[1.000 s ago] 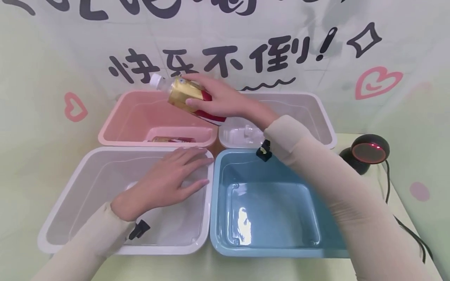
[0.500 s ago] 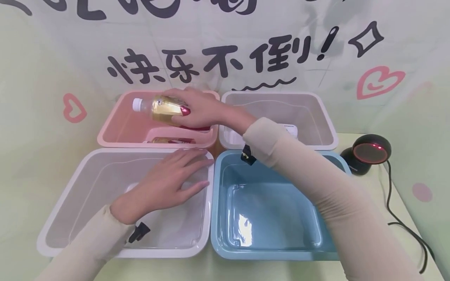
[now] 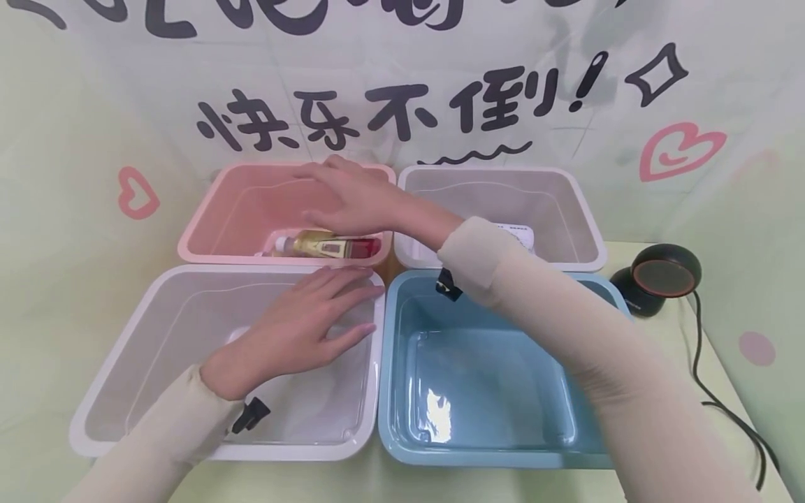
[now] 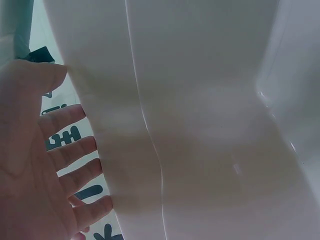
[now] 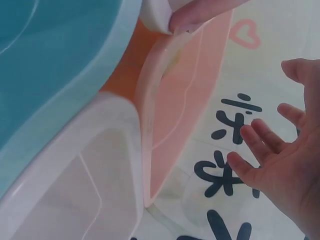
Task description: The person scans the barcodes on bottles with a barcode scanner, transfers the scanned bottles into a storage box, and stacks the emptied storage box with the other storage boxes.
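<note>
In the head view a bottle (image 3: pixel 327 246) with a white cap, gold label and red end lies on its side in the pink bin (image 3: pixel 210 209). Above that bin hovers my right hand (image 3: pixel 358 195), its fingers spread and holding nothing; the right wrist view shows the same spread fingers. My left hand (image 3: pixel 292 321) is over the front left white bin (image 3: pixel 126 363), fingers extended, with fingertips by the bin's far right rim. In the left wrist view the left fingers (image 4: pixel 80 177) lie straight near the bin's edge.
The blue bin (image 3: pixel 490 457) stands front right. A grey-white bin (image 3: pixel 541 195) at the back right holds a white item (image 3: pixel 518 236), partly hidden by my sleeve. A black round device (image 3: pixel 666 271) with a cable (image 3: pixel 697 342) stands to the right.
My right hand moved left and down over the pink bin with the bottle, then let go. The bottle now lies in that bin. My left hand stays put. The device's red glow has dimmed.
</note>
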A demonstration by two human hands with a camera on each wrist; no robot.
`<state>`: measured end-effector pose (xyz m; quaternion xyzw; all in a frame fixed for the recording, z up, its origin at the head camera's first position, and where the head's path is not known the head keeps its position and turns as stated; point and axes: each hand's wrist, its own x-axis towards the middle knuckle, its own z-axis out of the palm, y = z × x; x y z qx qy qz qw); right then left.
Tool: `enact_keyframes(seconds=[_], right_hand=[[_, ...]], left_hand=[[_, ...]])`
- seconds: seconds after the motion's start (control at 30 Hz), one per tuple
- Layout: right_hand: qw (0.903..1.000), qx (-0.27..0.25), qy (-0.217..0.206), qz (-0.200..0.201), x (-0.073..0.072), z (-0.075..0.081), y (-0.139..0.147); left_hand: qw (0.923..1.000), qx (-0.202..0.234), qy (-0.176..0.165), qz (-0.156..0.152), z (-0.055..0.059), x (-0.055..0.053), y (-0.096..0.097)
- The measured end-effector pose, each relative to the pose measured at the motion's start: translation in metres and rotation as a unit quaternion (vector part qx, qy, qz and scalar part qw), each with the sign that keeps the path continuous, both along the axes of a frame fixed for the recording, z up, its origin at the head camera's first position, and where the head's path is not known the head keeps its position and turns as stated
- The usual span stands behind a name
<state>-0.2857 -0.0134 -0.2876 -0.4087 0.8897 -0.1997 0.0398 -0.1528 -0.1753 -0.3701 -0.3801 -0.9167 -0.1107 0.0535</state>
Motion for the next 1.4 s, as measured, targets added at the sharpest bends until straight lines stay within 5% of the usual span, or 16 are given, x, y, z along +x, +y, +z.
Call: enact_keyframes(seconds=[0.23, 0.6, 1.07, 1.4], right_hand=[[0.9996, -0.011, 0.023, -0.011, 0.01, -0.002, 0.026], [0.9987, -0.04, -0.002, -0.032, 0.019, -0.007, 0.08], [0.9977, -0.013, 0.052, -0.043, 0.037, -0.009, 0.128], [0.9979, 0.0, 0.038, -0.052, 0.061, -0.012, 0.152]], left_hand=[[1.0, 0.003, -0.009, 0.003, 0.0, 0.0, 0.001], [0.9993, 0.001, -0.031, 0.019, 0.0, 0.001, 0.0], [0.9993, -0.005, -0.033, 0.017, 0.003, 0.002, -0.002], [0.9996, -0.008, -0.025, 0.009, 0.002, 0.002, 0.0]])
